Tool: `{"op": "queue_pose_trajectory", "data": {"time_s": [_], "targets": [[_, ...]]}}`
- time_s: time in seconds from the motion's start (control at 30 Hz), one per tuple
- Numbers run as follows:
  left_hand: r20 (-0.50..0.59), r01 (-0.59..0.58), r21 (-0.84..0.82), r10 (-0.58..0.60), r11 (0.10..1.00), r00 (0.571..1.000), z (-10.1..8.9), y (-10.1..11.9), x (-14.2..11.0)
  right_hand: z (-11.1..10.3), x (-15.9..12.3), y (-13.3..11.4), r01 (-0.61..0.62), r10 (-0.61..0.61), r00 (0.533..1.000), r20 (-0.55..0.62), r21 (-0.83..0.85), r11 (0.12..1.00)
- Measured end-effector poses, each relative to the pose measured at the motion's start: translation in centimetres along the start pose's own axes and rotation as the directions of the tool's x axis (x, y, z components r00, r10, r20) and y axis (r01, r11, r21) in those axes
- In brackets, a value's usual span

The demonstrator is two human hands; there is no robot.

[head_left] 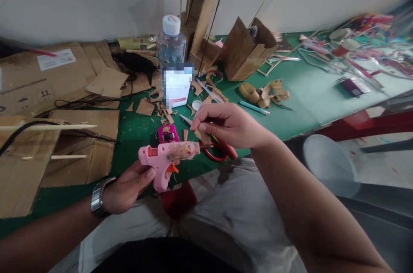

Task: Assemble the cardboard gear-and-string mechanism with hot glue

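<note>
My left hand (127, 191) is wrapped round the handle of a pink hot glue gun (158, 159), whose nozzle points right. Dried glue and grime coat its front, and an orange trigger shows below. Just above the nozzle, my right hand (234, 124) pinches a small piece of cardboard (202, 136) between thumb and fingers. Whether the nozzle touches the cardboard I cannot tell. Red-handled scissors (215, 154) lie beneath my right hand, partly hidden by it. Behind the glue gun sits a small magenta object (168, 134) with a dark, shiny part.
A phone (177, 88) with a lit screen leans before a water bottle (171, 49). Cardboard scraps (145, 107) litter the green table. Large cardboard sheets (80, 79) lie left; a cardboard structure (201, 10) and open box (247, 51) stand behind. A teal cutter-like tool (254, 108) lies right.
</note>
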State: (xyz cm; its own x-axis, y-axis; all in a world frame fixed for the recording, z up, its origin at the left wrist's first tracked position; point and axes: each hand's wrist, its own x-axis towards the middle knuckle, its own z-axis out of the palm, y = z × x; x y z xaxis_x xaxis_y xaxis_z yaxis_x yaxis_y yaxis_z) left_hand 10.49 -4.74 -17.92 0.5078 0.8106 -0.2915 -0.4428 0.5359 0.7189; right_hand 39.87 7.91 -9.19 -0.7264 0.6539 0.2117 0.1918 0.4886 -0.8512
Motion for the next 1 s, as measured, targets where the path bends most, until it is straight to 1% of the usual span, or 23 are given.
{"op": "queue_pose_trajectory", "data": {"time_s": [0.1,0.17,0.33,0.47,0.67,0.87,1.0], "targets": [[0.063,0.023,0.105,-0.03,0.994,0.998,0.0,0.0,0.1,-0.2,-0.1,-0.5,0.072,-0.072,0.997,-0.008,-0.036,0.997],[0.102,0.025,0.131,-0.039,0.991,0.994,0.1,-0.1,0.3,-0.1,-0.1,-0.8,0.099,-0.1,0.995,-0.007,-0.053,0.994],[0.129,0.018,0.094,-0.03,0.995,0.991,0.7,0.2,0.6,0.2,-0.1,-1.4,0.153,-0.153,0.988,0.016,-0.084,0.985],[0.152,0.038,0.064,-0.047,0.997,0.987,1.0,0.6,0.6,0.1,-0.2,-1.7,0.162,-0.16,0.987,0.031,-0.086,0.983],[0.161,0.021,0.023,-0.024,1.0,0.987,1.0,0.3,0.6,0.0,-0.4,-2.0,0.168,-0.164,0.985,0.055,-0.062,0.984],[0.157,0.042,-0.008,-0.04,0.999,0.987,1.1,0.3,0.6,-0.1,-0.4,-2.1,0.193,-0.187,0.979,0.083,-0.068,0.979],[0.167,0.049,0.009,-0.05,0.999,0.985,1.1,0.4,0.6,-0.2,-0.4,-2.3,0.214,-0.206,0.974,0.095,-0.077,0.974]]}}
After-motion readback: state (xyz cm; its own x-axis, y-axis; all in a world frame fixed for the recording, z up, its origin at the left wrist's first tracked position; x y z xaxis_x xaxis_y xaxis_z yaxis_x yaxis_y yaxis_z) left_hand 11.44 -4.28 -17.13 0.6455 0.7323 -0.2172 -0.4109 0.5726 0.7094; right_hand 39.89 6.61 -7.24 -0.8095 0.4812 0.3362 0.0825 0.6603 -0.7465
